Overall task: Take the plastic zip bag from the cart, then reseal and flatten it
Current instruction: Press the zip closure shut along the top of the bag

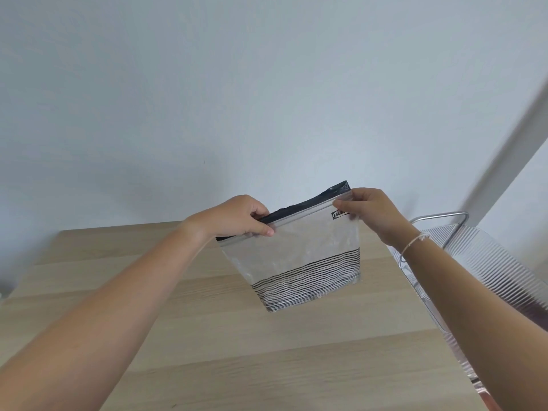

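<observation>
A clear plastic zip bag [299, 256] with a black top strip and thin black stripes near its bottom hangs in the air above the wooden table [178, 307]. My left hand [237, 216] pinches the zip strip near its left end. My right hand [370, 212] pinches the strip at the right corner, by a small black label. The bag tilts, with its right side higher. Its lower edge hangs free of the table. I cannot tell whether the zip is sealed.
A cart [480, 262] with ribbed translucent walls and a metal handle stands at the table's right edge. A plain pale wall rises behind the table. A thin string bracelet sits on my right wrist.
</observation>
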Demonstrator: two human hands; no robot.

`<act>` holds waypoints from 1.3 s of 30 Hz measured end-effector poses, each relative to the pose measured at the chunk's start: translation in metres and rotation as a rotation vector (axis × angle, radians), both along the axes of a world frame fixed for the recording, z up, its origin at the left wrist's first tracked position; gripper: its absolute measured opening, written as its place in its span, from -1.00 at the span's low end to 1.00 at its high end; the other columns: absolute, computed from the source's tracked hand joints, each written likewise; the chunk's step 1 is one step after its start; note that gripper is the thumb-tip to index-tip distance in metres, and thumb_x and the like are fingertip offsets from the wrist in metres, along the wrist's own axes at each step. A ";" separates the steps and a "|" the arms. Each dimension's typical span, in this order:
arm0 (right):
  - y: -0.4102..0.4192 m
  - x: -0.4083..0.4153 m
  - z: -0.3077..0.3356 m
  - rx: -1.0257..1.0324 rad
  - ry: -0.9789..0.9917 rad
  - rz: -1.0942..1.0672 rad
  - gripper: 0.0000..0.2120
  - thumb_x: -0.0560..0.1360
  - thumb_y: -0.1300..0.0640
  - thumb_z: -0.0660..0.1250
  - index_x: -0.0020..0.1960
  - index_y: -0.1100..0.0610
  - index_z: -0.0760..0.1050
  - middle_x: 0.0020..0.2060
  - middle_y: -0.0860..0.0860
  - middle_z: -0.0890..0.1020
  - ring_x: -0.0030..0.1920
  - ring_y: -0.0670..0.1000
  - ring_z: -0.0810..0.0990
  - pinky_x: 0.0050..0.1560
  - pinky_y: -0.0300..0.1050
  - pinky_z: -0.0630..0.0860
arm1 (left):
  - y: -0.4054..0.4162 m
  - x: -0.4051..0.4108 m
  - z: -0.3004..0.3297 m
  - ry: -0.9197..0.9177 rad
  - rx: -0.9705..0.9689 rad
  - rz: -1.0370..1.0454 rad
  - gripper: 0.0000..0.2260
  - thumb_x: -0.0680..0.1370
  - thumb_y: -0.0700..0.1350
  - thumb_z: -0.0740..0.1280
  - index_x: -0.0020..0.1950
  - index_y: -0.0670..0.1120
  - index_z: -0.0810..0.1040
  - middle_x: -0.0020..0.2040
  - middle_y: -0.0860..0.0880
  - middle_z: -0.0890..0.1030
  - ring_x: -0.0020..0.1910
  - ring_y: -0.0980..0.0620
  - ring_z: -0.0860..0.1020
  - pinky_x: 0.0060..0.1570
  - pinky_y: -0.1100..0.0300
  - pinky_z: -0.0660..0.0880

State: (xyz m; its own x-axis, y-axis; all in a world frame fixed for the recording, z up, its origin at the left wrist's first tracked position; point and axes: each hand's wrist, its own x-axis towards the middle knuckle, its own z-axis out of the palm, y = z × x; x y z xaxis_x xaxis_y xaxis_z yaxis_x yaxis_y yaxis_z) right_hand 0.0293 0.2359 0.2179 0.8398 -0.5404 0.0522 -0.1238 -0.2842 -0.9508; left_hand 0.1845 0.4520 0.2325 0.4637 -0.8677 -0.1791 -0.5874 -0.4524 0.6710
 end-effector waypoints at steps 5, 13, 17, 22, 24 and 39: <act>-0.007 -0.004 -0.001 0.004 0.006 -0.024 -0.96 0.40 0.21 0.40 -0.17 0.18 0.59 -0.33 -0.01 0.59 -0.40 -0.07 0.43 -0.27 -0.27 0.40 | 0.002 0.007 0.004 -0.066 0.017 0.009 -0.86 0.41 -0.09 0.45 -0.33 0.05 0.55 -0.60 0.17 0.48 -0.57 0.30 0.38 -0.50 0.48 0.27; -0.003 -0.001 -0.001 -0.025 -0.020 -0.043 -0.95 0.40 0.19 0.41 -0.24 0.11 0.58 -0.37 -0.05 0.59 -0.45 -0.12 0.44 -0.36 -0.43 0.43 | 0.001 0.013 0.001 -0.121 0.045 -0.018 -0.80 0.42 -0.05 0.43 -0.37 -0.04 0.50 -0.56 0.13 0.45 -0.55 0.23 0.34 -0.52 0.42 0.23; -0.006 -0.005 -0.002 0.003 -0.023 -0.063 -0.92 0.40 0.18 0.41 -0.26 0.07 0.58 -0.37 -0.05 0.58 -0.44 -0.11 0.44 -0.31 -0.32 0.41 | 0.003 0.016 0.001 -0.128 0.020 0.011 -0.83 0.39 -0.05 0.45 -0.20 -0.14 0.61 -0.45 0.08 0.49 -0.53 0.26 0.38 -0.48 0.44 0.26; -0.012 -0.010 -0.003 0.039 -0.032 -0.074 -0.93 0.41 0.19 0.40 -0.25 0.08 0.59 -0.38 -0.03 0.58 -0.42 -0.06 0.44 -0.27 -0.24 0.40 | 0.006 0.019 0.006 -0.164 0.015 0.023 -0.86 0.41 -0.04 0.43 -0.32 -0.03 0.56 -0.48 0.08 0.45 -0.57 0.24 0.33 -0.51 0.41 0.25; -0.012 -0.009 -0.003 0.040 -0.039 -0.083 -0.93 0.40 0.18 0.41 -0.26 0.08 0.59 -0.41 -0.05 0.58 -0.42 -0.05 0.43 -0.27 -0.24 0.40 | 0.005 0.019 0.006 -0.200 0.036 0.027 -0.80 0.43 -0.04 0.40 -0.38 0.02 0.49 -0.50 0.10 0.42 -0.58 0.23 0.32 -0.49 0.33 0.25; -0.024 -0.017 -0.013 0.098 -0.046 -0.127 -0.96 0.39 0.17 0.41 -0.22 0.13 0.61 -0.37 0.01 0.57 -0.42 -0.02 0.41 -0.19 -0.15 0.41 | 0.018 0.026 0.003 -0.164 -0.032 0.083 -0.86 0.43 -0.13 0.42 -0.32 -0.02 0.55 -0.47 0.09 0.46 -0.55 0.31 0.41 -0.51 0.49 0.26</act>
